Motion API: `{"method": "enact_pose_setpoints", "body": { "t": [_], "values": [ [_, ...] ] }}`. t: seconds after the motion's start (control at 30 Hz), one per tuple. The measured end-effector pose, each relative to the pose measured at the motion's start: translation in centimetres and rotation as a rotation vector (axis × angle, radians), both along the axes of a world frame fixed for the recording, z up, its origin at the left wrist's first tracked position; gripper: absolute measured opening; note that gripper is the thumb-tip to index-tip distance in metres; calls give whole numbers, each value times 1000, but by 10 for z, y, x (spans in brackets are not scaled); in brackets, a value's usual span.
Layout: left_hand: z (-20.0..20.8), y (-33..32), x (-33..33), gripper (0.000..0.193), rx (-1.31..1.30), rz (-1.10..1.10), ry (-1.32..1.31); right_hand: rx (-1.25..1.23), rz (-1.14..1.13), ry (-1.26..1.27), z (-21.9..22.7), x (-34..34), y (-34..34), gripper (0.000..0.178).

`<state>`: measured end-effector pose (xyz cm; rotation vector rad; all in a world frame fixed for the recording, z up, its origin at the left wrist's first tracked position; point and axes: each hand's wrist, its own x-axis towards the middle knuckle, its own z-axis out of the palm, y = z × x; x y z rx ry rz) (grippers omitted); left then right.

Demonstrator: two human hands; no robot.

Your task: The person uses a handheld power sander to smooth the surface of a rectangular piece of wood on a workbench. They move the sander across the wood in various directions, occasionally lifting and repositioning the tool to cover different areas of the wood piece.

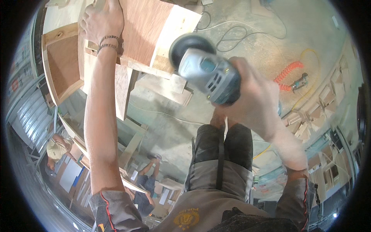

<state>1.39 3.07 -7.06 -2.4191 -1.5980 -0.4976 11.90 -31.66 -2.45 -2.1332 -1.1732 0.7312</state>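
My right hand [257, 94] is wrapped round the body of a grey and black power sander [208, 71]. Its round dark pad is blurred and sits beside the right end of a wooden panel piece [141, 29], which has a reddish-brown face and a pale strip. Whether the pad touches the wood I cannot tell. Up at the left, my left hand [101, 21] has its fingers curled over the wooden piece, with a beaded bracelet at the wrist. Just beside it is an open box-like wooden compartment [63, 63] with pale edges.
A red coiled air hose [288, 75] with a tool at its end lies on the dusty floor at the right. Grey cable [235, 36] loops beyond the sander. Wooden frames [328, 96] line the right side. Two other people [60, 149] are at the lower left.
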Motion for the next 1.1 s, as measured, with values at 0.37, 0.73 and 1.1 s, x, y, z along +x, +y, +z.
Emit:
{"method": "enact_pose_setpoints", "body": {
  "t": [0.37,0.73,1.1],
  "values": [
    [-10,17,-7,95,-16,34,20,45,-252,-244,-13,40,7,75],
    [-9,16,-5,94,-35,58,32,-103,-68,-14,5,9,2,64],
    [-6,12,-5,91,8,28,72,-3,-264,-205,-15,33,6,72]
  ]
}}
